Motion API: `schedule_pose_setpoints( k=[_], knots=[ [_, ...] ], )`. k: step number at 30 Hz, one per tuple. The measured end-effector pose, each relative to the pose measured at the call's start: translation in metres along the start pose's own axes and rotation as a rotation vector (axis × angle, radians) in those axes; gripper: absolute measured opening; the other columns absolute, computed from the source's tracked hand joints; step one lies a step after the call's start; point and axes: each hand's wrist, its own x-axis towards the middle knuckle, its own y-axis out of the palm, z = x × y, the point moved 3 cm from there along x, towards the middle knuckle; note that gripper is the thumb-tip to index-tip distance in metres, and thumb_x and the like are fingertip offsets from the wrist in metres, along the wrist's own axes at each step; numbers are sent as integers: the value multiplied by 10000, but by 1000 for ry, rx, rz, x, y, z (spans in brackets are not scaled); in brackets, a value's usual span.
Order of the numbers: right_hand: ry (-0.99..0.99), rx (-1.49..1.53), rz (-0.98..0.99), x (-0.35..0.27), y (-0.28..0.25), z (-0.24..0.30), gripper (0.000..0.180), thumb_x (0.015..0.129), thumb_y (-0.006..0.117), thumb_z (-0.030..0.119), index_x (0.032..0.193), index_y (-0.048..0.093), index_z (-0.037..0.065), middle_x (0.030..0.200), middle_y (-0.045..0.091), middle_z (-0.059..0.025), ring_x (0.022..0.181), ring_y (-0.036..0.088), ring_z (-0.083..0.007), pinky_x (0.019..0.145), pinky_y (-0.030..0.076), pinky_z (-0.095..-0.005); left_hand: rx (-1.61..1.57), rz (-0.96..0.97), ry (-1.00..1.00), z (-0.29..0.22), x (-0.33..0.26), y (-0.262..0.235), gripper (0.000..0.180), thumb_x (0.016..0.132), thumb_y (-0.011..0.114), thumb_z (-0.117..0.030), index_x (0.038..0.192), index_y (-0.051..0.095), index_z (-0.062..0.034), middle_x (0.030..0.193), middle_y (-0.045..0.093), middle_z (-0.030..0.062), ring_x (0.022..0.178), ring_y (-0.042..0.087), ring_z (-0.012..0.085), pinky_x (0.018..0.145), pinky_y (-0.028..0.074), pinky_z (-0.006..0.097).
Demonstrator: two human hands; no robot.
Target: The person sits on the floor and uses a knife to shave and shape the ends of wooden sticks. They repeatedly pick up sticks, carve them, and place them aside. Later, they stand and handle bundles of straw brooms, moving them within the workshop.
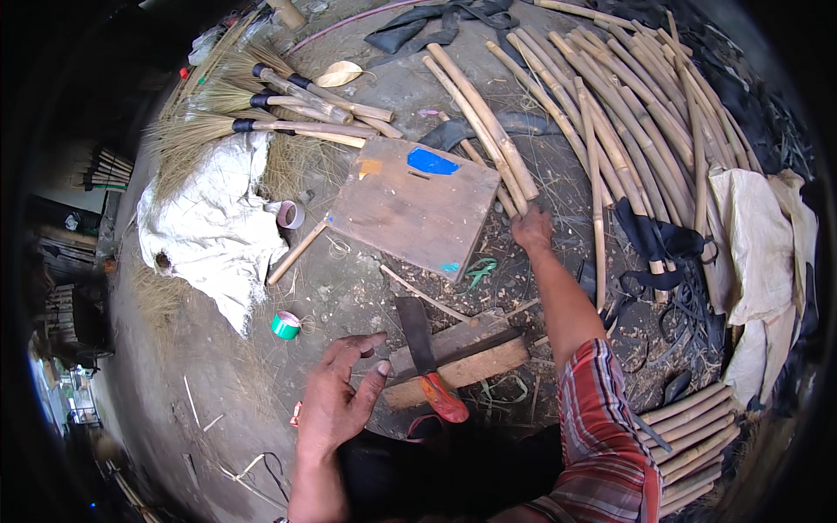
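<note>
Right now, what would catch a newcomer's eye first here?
A fan of bamboo poles sweeps across the upper right, where the right hand reaches for one. Near the open left hand, a cleaver with an orange handle lies on wooden planks. Straw brooms lie upper left.

Soft daylight, faint shadows, sharp centre, fisheye-bent dark rim

Bare grey concrete floor (235, 366) in daylight, scattered straw, dim shelving perhaps at left edge (61, 305)

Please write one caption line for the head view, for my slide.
Right hand reaches to bamboo poles; open left hand hovers beside a knife on wood blocks.
</note>
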Motion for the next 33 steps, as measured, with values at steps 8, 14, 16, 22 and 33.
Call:
schedule_pose_setpoints(
  k=[8, 14, 16, 22, 33],
  knots=[
    [37, 178, 331, 20, -17, -34, 565, 850, 643, 419, 1145, 693, -60, 1063, 713, -324, 1065, 700, -409, 948, 509, -449, -38, 6, -4, 4, -4, -4, 342, 929, 711, -147, 1250, 674, -33, 1149, 679, 202, 1067, 663, 365, 917, 523, 403],
    [-81, 379, 11, -10, -38, -67, 571, 864, 668, 466, 1109, 700, -49, 955, 732, -252, 928, 720, -378, 857, 523, -435, -93, 10, -1, 6, -10, -6, 340, 940, 704, -171, 1243, 675, -19, 1124, 680, 206, 1061, 662, 371, 926, 515, 404],
    [-59, 425, -42, -14, -55, -77, 570, 858, 691, 475, 1109, 697, -37, 908, 735, -228, 848, 712, -386, 818, 533, -445, -88, -5, 2, 8, -13, -8, 341, 940, 702, -169, 1243, 673, -15, 1118, 681, 207, 1060, 662, 373, 928, 515, 403],
    [-360, -171, -830, -16, -101, -46, 455, 893, 719, 277, 1261, 619, 28, 1199, 646, -218, 1136, 631, -388, 961, 501, -473, -55, 8, -13, 6, -11, -9, 341, 929, 706, -145, 1242, 669, -14, 1109, 683, 207, 1061, 664, 381, 930, 517, 410],
    [-260, -124, -191, 41, 7, 12, 531, 891, 732, 264, 1338, 563, 32, 1312, 597, -208, 1274, 541, -393, 1074, 459, -470, 1, 5, -77, 10, -21, -20, 346, 915, 722, -141, 1233, 673, -14, 1146, 692, 210, 1089, 670, 376, 946, 519, 409]
  ],
)
